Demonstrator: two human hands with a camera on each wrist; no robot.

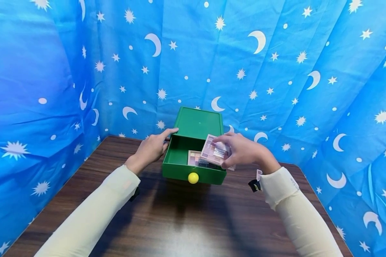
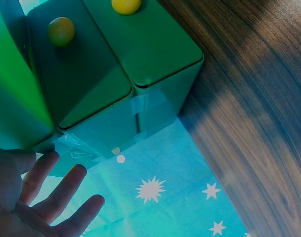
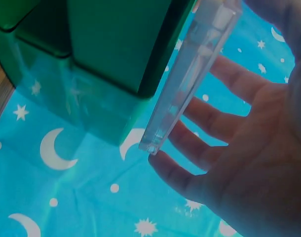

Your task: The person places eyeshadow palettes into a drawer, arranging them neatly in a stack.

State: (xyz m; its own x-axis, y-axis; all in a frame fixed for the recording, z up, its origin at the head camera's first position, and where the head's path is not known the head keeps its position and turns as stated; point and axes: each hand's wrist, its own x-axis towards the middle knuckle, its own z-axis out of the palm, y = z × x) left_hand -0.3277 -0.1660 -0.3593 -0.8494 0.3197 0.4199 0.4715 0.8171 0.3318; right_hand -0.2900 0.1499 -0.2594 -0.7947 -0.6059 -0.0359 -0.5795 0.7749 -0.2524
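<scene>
A green drawer cabinet [image 1: 197, 122] stands on the table with its top drawer [image 1: 177, 171] pulled out. My right hand [image 1: 244, 149] grips a clear-cased eyeshadow palette [image 1: 209, 150] between thumb and fingers, tilted over the drawer's right side. In the right wrist view the palette [image 3: 186, 74] is seen edge-on beside the green drawer. A second eyeshadow palette [image 1: 193, 156] lies inside the drawer, partly hidden by the held one. My left hand [image 1: 150, 147] touches the cabinet's left side near the drawer opening, its fingers fairly straight in the left wrist view.
The drawer front has a yellow knob [image 1: 193, 178]. Two lower drawers with an orange knob [image 2: 61, 31] and a yellow knob [image 2: 126, 4] are closed. Brown wooden table [image 1: 180, 228] lies beneath; a blue star-and-moon curtain [image 1: 193, 53] hangs behind and at both sides.
</scene>
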